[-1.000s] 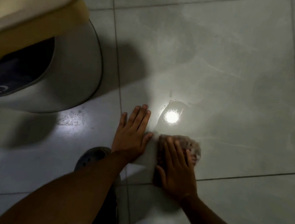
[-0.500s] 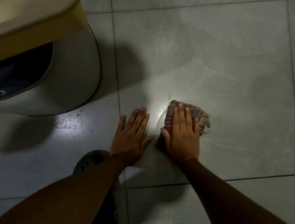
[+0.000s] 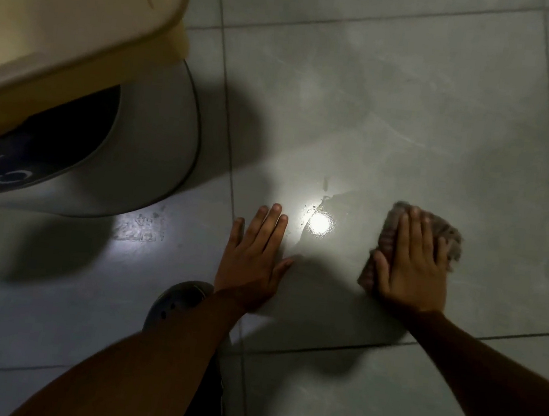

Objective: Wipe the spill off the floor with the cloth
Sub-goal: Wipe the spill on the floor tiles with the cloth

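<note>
Our right hand (image 3: 410, 261), flat on the crumpled brownish cloth (image 3: 447, 237), has swept right of the glinting wet spill (image 3: 324, 220), now uncovered; left hand (image 3: 254, 256) stays splayed, empty.

Your grey tiled floor (image 3: 398, 102) (dim, one glare spot) carries a wet spill (image 3: 329, 214), the cloth (image 3: 447, 236), a dark shoe (image 3: 175, 302) and a grey bin (image 3: 141, 165).
</note>
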